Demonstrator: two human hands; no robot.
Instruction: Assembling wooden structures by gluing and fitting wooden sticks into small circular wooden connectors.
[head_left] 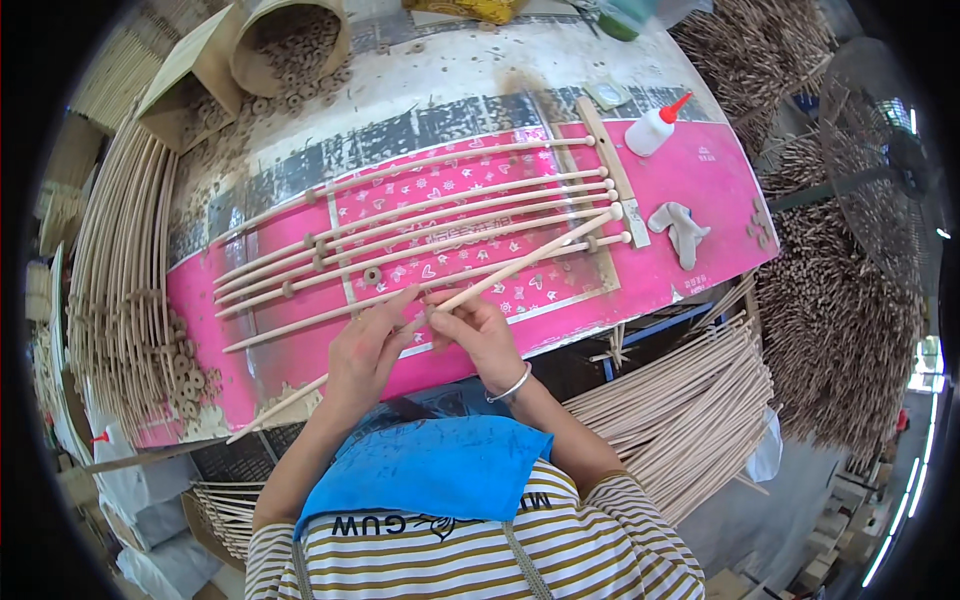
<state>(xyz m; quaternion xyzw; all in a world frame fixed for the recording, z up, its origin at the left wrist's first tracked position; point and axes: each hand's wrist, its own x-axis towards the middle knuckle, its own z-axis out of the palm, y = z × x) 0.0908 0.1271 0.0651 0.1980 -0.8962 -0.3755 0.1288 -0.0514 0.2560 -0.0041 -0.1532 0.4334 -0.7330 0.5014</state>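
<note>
Seen from above, a person in a brown-and-white striped top works with two bare hands at a table covered with a bright pink patterned sheet [725,200]. Both hands are partly closed around a long, slender, pale wooden rod [540,258]. The left hand [366,348] curls over it with the fingers bent; its thumb is hard to make out. The right hand [482,338], just beside it, pinches the rod between thumb and bent fingers. Whether the fingers also hold something smaller is too indistinct to tell.

The held rod slants across the front of the table, its lower end near the table's edge at left and its upper end pointing away to the right. A small, round, pale wooden ball [616,212] caps that upper end.

Beyond the hands, several matching ball-tipped rods [460,150] lie side by side, some with small brown ring-shaped beads [319,262] on or against them. Their tips lie near a flat wooden bar [608,160]. To its right are a white squeeze bottle with a red pointed nozzle [652,132] and a crumpled off-white cloth or glove [681,236].
</note>
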